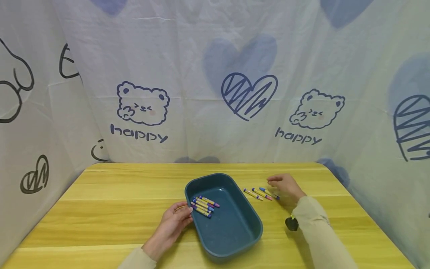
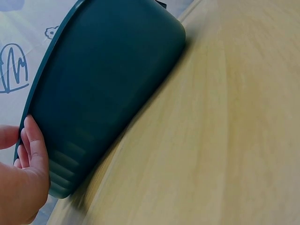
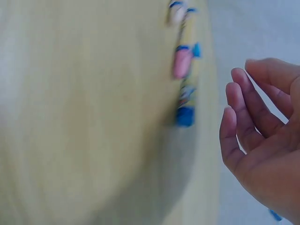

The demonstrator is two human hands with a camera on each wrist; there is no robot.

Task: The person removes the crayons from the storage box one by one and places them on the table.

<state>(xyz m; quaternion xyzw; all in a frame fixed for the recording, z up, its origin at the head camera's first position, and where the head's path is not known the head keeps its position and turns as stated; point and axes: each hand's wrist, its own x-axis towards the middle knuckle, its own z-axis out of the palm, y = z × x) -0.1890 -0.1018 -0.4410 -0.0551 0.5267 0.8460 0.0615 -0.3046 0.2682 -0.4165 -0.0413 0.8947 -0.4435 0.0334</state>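
Observation:
A dark teal plastic bin (image 1: 231, 231) stands on the table, turned at a slant. Several crayons (image 1: 203, 207) with yellow wrappers lie together inside its left part. My left hand (image 1: 170, 225) pinches the bin's left rim; in the left wrist view the fingers (image 2: 37, 145) press the outer wall, with the thumb across the rim. To the right of the bin lie three crayons: a pale one (image 1: 253, 194), a pink one (image 1: 262, 194) and a blue one (image 1: 270, 193). Just above and beside the blue crayon hovers my right hand (image 1: 286, 186), fingers loosely bent around nothing.
The wooden table (image 1: 117, 209) has a yellow striped grain and reaches back to a hanging cloth (image 1: 195, 123) printed with bears and hearts. A small black object (image 1: 291, 223) sits by the right sleeve (image 1: 315, 220).

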